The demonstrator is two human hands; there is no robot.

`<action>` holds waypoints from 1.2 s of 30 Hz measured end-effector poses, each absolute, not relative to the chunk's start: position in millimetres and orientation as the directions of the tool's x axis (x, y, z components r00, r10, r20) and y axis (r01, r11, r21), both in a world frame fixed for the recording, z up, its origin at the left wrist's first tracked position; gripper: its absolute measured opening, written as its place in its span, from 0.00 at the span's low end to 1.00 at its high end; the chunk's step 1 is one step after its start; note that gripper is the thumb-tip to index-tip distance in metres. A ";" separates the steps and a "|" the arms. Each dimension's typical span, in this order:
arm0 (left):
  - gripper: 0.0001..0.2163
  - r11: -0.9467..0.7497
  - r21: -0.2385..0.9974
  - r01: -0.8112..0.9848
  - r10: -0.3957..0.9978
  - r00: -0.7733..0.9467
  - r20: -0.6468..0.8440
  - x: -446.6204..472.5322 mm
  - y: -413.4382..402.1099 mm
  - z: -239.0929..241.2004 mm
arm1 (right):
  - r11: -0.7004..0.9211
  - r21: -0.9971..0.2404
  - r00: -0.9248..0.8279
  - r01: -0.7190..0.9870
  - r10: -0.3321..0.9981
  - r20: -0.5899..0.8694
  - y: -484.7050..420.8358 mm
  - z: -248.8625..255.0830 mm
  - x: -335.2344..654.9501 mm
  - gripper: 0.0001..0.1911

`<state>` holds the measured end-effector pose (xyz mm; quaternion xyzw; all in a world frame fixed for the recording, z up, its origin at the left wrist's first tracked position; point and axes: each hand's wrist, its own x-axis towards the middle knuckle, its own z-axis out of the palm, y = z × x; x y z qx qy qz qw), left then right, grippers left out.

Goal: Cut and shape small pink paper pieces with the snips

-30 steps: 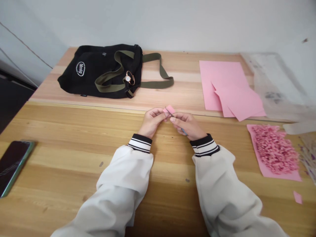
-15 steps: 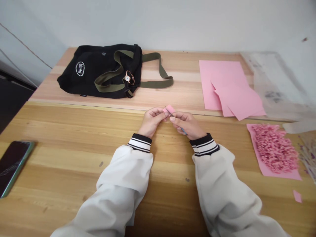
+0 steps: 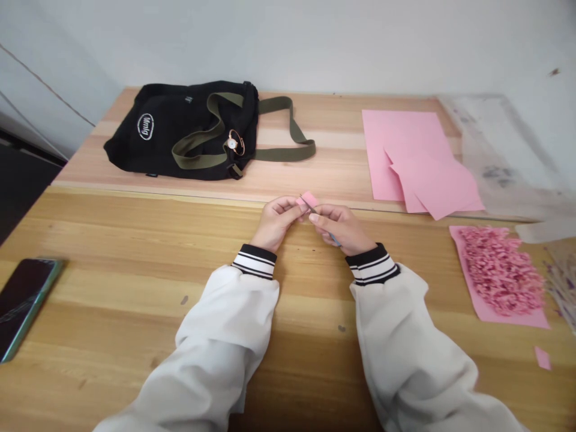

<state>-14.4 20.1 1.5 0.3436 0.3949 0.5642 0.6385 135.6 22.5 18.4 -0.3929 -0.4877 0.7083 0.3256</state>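
My left hand (image 3: 275, 222) pinches a small pink paper piece (image 3: 309, 198) at the middle of the wooden table (image 3: 135, 252). My right hand (image 3: 344, 228) is closed round a thin metal tool with a blue end (image 3: 333, 239), its tip touching the paper piece. Both hands meet just above the table, fingers curled. White sleeves with striped cuffs cover both arms.
A black bag (image 3: 180, 129) with olive straps and a wristwatch (image 3: 235, 143) lies at the back left. Pink paper sheets (image 3: 414, 159) lie back right. A pink sheet heaped with small pink curls (image 3: 499, 276) is at right. A phone (image 3: 22, 300) lies at the left edge.
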 end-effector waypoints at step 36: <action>0.10 0.151 0.871 -0.467 0.988 0.038 -0.151 -13.2 18.0 6.6 | -0.328 -0.937 -0.474 -0.116 0.848 -0.238 23.3 14.7 136.5 0.21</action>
